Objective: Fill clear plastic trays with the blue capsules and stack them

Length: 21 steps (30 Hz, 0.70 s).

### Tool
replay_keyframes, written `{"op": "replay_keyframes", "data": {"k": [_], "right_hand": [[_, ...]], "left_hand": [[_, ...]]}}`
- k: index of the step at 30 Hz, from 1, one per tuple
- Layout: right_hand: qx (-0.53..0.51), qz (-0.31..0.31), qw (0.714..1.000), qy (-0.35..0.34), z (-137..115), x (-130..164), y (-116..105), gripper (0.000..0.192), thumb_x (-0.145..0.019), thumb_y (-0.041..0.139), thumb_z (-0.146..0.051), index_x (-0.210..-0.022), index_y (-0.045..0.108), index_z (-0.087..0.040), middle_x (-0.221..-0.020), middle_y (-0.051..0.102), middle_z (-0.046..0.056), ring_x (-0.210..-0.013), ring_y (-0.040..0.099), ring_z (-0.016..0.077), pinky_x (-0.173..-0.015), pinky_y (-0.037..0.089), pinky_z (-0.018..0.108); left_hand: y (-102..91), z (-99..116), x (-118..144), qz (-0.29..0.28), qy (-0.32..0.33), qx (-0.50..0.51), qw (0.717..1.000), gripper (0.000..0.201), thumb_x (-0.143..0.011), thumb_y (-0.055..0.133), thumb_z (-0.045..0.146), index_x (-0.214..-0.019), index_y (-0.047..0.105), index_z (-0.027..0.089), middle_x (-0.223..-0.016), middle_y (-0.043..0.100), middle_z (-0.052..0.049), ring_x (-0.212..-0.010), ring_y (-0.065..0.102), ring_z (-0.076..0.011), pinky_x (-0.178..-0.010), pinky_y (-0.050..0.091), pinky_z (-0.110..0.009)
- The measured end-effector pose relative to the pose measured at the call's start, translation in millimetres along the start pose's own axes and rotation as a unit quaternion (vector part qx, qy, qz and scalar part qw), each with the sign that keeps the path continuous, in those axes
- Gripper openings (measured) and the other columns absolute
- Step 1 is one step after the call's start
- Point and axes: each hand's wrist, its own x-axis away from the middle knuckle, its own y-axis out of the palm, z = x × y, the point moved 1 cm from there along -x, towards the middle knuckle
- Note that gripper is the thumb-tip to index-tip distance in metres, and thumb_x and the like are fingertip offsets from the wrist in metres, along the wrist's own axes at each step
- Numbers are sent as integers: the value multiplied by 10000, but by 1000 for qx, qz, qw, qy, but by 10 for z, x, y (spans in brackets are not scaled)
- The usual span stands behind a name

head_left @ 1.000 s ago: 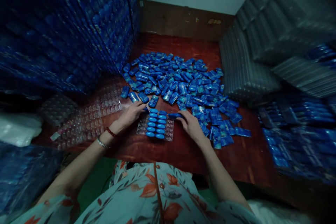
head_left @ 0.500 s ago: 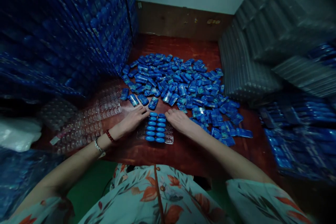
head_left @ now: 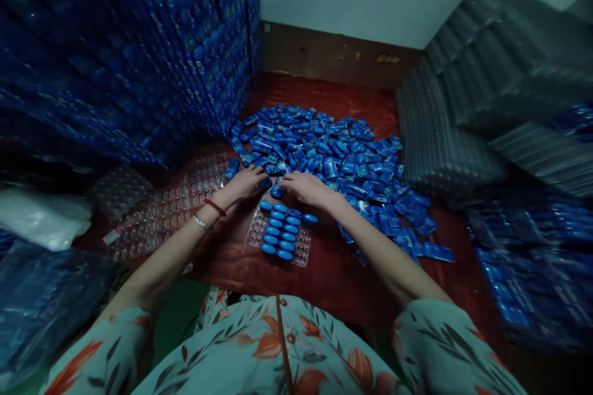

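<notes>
Packets, blue and glossy, are partly hidden by my left hand and right hand, either grip impossible to tell.

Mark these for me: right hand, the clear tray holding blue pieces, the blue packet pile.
Right hand (head_left: 304, 187): head view, back of the hand.
Clear tray (head_left: 302, 248): head view, bare right side.
Blue packet pile (head_left: 330, 166): head view, near its middle.

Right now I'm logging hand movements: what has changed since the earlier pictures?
The left hand and right hand released blue oval pieces at the clear dimpled plastic tray, then moved forward to small glossy blue packets. The blue packet heap beyond stayed put.
</notes>
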Motion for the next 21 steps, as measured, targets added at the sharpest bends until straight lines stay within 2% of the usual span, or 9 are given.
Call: {"op": "replay_keyframes", "data": {"k": [4,6,8,10,13,15,17,19,21], "right_hand": [[81,-24,994,-73,-92,-319,248,338,-895,380,-90,-1188,532,-161,-1209,542,134,-973,527,212,-777,421,335],[66,-25,996,-61,-44,-300,286,332,-895,365,-83,-1178,525,-146,-1168,560,138,-926,545,203,-768,430,333],[3,12,1000,-21,36,-143,254,325,-887,387,-97,-1184,511,-142,-1128,575,128,-933,555,203,-785,441,332],[-101,121,986,47,97,148,176,303,-891,423,-156,-1183,503,-164,-1114,578,104,-987,552,205,-831,446,337],[-262,301,900,175,53,747,112,241,-910,438,-286,-1122,529,-220,-1088,574,64,-1003,553,197,-832,466,332],[-345,338,842,241,-109,1119,176,228,-905,448,-340,-1082,541,-230,-1022,584,43,-896,583,176,-728,496,298],[-401,341,803,279,-345,1359,325,245,-877,505,-359,-1085,530,-231,-959,602,25,-806,600,155,-676,506,274],[-401,372,780,304,-577,1438,518,274,-828,592,-340,-1072,533,-231,-918,618,14,-770,609,146,-665,513,262],[-361,416,778,303,-733,1393,707,253,-805,632,-287,-1040,558,-231,-899,632,15,-779,619,149,-693,522,271]], "left_hand": [[59,114,-119,-71,13,-122,990,332,-803,482,104,-1123,561,134,-1131,536,-146,-947,535,-253,-709,477,-328],[60,151,-108,-69,17,-142,987,330,-808,455,90,-1121,556,121,-1131,538,-151,-929,544,-261,-678,480,-330],[55,139,-64,-47,14,-137,989,320,-806,443,77,-1104,559,100,-1109,548,-154,-925,549,-266,-691,487,-340],[45,90,29,4,-5,-94,996,309,-822,431,82,-1105,555,89,-1084,561,-147,-943,550,-252,-743,491,-339],[4,16,314,140,-67,35,987,334,-878,431,161,-1201,510,128,-1073,569,-110,-934,564,-199,-803,491,-316],[-31,18,599,231,-120,116,958,346,-887,469,236,-1225,507,173,-1052,571,-79,-898,580,-175,-795,499,-307],[-43,77,912,290,-174,165,927,326,-875,511,283,-1188,544,201,-1011,582,-56,-871,591,-167,-775,508,-305],[-11,183,1192,334,-229,198,893,359,-841,573,304,-1185,535,207,-986,600,-44,-856,603,-164,-759,518,-301],[63,322,1388,369,-268,225,861,418,-792,639,311,-1174,514,195,-972,613,-41,-845,616,-163,-749,529,-298]]}}
